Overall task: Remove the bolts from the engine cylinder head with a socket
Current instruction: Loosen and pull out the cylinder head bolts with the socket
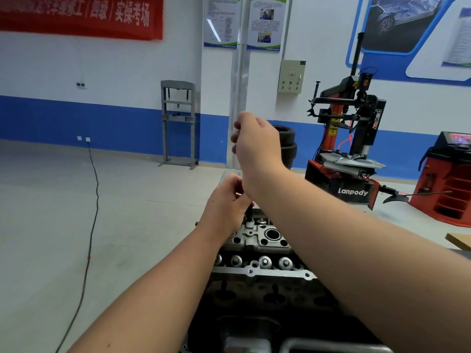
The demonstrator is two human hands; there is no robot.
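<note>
Both bare forearms reach out over the engine cylinder head [257, 240], which sits low in the middle of the view, near the person. The left hand [225, 200] is down at the far end of the head, its fingers curled around the upper part of a dark socket tool [249, 212] that stands upright on the metal; the lower end of the tool meets the casting just beside an open round bore [272, 234]. The right hand [254, 141] is raised above the left, wrist bent, fingers curled inward and close together; whether it grips the top of the tool or anything else I cannot tell, since the back of the hand hides the fingertips. Along the near edge of the head a row of shiny round valve caps [265, 262] sits in their recesses, and several dark empty holes show across the casting. Far to the right stands a red and black tyre changer [349, 138] with a stack of tyres [286, 146] to its left, and a red wheel balancer [448, 179] at the right edge. A grey shop press [178, 123] stands against the far blue and white wall, and a black cable [93, 212] trails across the floor on the left.
</note>
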